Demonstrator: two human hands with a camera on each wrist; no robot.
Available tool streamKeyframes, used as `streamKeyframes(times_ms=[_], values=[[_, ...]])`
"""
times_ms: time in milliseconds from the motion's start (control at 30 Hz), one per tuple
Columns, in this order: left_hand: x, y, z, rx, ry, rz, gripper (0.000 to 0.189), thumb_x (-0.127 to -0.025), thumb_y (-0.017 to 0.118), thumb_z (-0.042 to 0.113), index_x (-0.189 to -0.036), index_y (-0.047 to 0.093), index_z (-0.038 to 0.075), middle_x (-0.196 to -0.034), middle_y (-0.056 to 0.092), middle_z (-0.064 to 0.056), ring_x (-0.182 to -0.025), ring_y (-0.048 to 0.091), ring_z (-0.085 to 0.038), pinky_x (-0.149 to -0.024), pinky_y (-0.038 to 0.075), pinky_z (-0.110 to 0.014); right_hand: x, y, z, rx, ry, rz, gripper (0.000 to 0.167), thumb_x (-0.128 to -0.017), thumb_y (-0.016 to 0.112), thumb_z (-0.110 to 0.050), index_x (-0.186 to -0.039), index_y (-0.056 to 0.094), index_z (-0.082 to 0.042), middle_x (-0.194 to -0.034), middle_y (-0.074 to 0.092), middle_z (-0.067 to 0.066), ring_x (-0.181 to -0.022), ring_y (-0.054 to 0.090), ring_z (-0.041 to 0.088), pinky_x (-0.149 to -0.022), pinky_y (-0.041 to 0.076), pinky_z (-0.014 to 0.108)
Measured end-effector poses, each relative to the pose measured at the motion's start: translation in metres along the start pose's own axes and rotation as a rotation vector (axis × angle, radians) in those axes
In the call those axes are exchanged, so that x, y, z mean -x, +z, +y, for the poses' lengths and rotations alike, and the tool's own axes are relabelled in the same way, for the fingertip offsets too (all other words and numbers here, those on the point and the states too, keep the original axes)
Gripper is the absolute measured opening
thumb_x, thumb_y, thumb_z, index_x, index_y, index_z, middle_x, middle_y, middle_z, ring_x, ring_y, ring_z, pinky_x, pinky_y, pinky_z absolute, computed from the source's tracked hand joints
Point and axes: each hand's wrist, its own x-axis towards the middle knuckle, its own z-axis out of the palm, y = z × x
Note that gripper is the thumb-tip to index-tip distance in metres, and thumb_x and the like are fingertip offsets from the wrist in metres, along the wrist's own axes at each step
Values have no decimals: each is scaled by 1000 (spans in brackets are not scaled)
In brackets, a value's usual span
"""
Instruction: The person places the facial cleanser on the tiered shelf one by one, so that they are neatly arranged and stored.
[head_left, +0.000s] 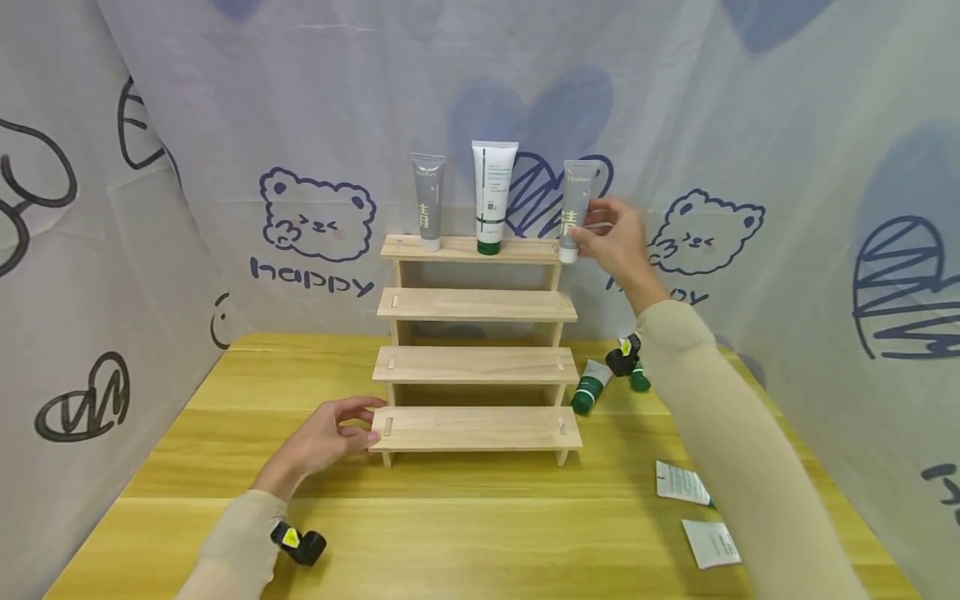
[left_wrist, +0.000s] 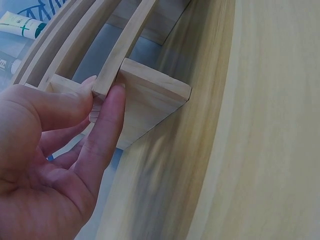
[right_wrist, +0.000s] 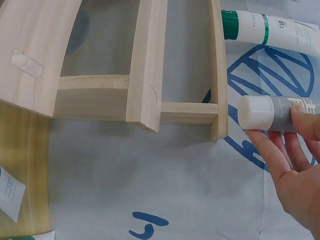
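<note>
Gray tube [head_left: 577,196] with a white cap [right_wrist: 256,112] is held cap down, leaning slightly, at the right end of the top step [head_left: 457,247] of a four-step wooden stand [head_left: 476,364]. The right wrist view shows a narrow gap between the cap and the step. The right hand [head_left: 617,237] pinches the tube low down, thumb on one side and fingers on the other. The left hand [head_left: 330,437] is clamped on the left end of the bottom step [head_left: 476,427], with thumb and fingers on opposite faces of the board.

On the top step, a white tube [head_left: 495,187] stands on its green cap near the middle, and another gray tube [head_left: 429,200] stands on its white cap toward the left. The stand is on a wood-grain table [head_left: 465,533]. To its right, a green-and-white tube [head_left: 591,387] lies near the stand, and a green-capped tube [head_left: 640,379] shows partly behind a black wrist camera [head_left: 624,356]. Nearer the front lie two pale tubes [head_left: 681,483], partly hidden by the right sleeve [head_left: 727,425]. Behind hangs a printed cloth [head_left: 315,83] with hearts and bears.
</note>
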Motion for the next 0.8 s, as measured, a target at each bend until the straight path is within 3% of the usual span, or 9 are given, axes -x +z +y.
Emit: streamKeyframes(times_ms=[200, 400, 800], values=[[0, 0, 1, 4, 3, -5, 57, -98, 69, 8, -150, 48, 1, -134, 54, -26, -100, 69, -18, -86, 66, -30, -5, 8, 4, -30, -18, -2, 45, -92, 71, 3, -135, 57, 6, -124, 64, 24, -89, 63, 12, -79, 67, 29], [1, 0, 1, 5, 3, 0, 56, -98, 69, 7, -149, 48, 1, -133, 55, -26, -99, 69, -18, -85, 66, -29, -9, 16, 5, -33, -22, 7, 44, -91, 72, 4, -133, 59, 4, -120, 65, 21, -87, 61, 13, -81, 68, 33], [1, 1, 3, -2, 5, -2, 57, -98, 69, 7, -150, 48, 0, -134, 55, -27, -101, 69, -19, -85, 66, -29, -17, 27, 5, -87, -14, 26, 47, -89, 72, 8, -134, 58, 7, -114, 63, 17, -84, 60, 9, -70, 65, 21]])
